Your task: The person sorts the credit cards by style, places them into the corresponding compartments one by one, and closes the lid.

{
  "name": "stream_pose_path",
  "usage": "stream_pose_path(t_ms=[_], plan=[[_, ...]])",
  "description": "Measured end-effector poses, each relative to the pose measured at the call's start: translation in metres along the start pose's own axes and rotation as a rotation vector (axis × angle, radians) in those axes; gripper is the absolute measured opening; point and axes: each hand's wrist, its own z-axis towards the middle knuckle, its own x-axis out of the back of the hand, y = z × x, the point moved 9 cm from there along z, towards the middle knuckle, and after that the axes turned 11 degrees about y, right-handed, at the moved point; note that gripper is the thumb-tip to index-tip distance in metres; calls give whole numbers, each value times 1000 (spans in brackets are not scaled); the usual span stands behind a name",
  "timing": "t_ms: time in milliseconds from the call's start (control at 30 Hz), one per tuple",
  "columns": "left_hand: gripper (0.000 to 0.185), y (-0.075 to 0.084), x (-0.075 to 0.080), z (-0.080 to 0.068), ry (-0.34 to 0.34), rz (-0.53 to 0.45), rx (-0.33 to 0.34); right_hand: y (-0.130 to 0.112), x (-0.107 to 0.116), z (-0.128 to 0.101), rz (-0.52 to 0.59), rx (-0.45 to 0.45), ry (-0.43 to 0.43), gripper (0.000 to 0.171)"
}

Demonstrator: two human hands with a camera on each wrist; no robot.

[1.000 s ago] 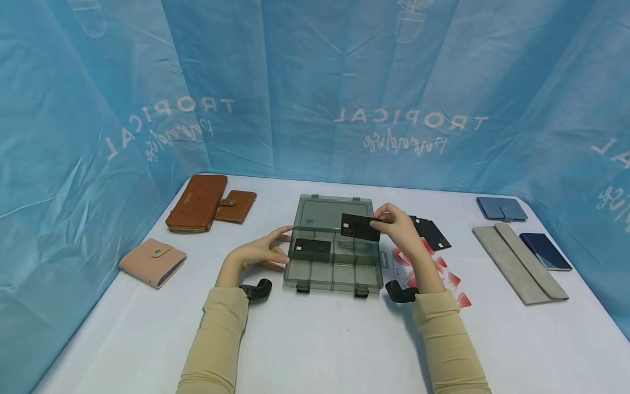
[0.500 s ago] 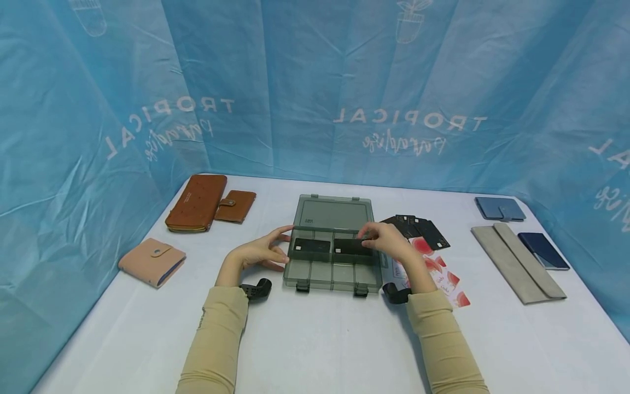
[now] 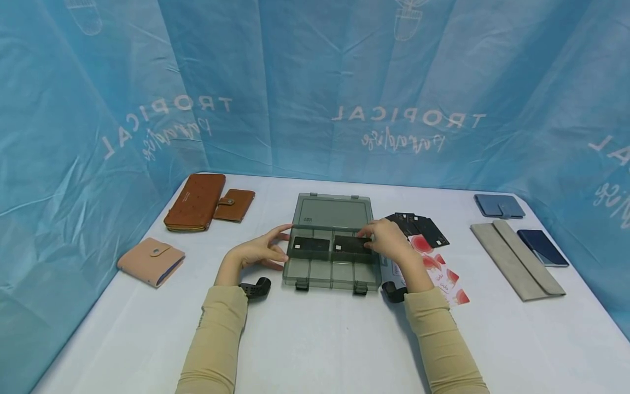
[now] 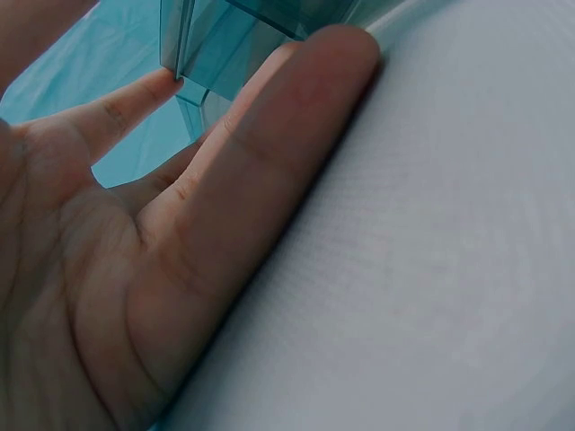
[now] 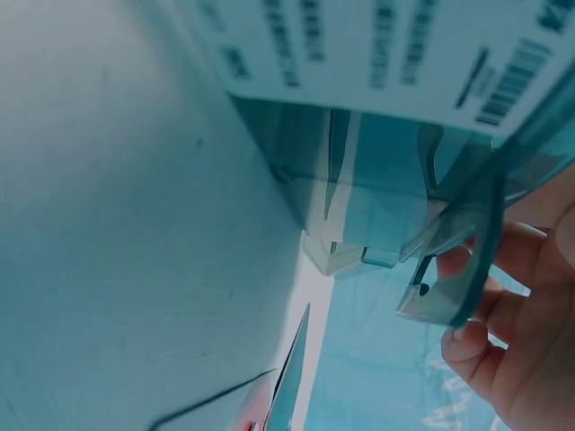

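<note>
Here, a smoky grey see-through organiser box [image 3: 332, 257] is seen open in the middle of a white desk [image 3: 315, 339], its lid laid back flat on the far side. Two black cards are lodged in the box's far row of compartments: one [image 3: 310, 244] at the left, another [image 3: 351, 244] at the right. The right-hand card is being touched by the right hand [image 3: 389, 241], which is reached over the box's right edge; from the head view its fingers appear curled down onto the card, though it cannot be told for certain whether the card is pinched or merely pressed. The left hand [image 3: 258, 251] is rested against the box's left wall with fingers straight and spread, nothing being held; the left wrist view shows a fingertip [image 4: 166, 81] laid against the box corner.

The card is judged to be thin, stiff, light and rather slick, so it is best taken by its long edges between thumb and fingertip. The box is judged to be light, hard plastic that could be slid easily on the cloth.

Just right of the box, more black cards [image 3: 423, 229] are fanned out, with red-and-white cards [image 3: 443, 276] nearer the person. Well left of the box lie a long brown wallet [image 3: 196, 202], a small brown wallet [image 3: 235, 205] and a pink wallet [image 3: 151, 261]. Well right of it are a grey pouch [image 3: 517, 260] and two blue wallets.
</note>
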Motion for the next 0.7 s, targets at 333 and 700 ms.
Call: stream_pose_path(t_ms=[333, 700], plan=[[93, -2, 1, 0, 0, -1, 0, 6, 3, -1, 92, -57, -19, 18], [96, -1, 0, 2, 3, -1, 5, 75, 25, -19, 90, -351, 57, 37]])
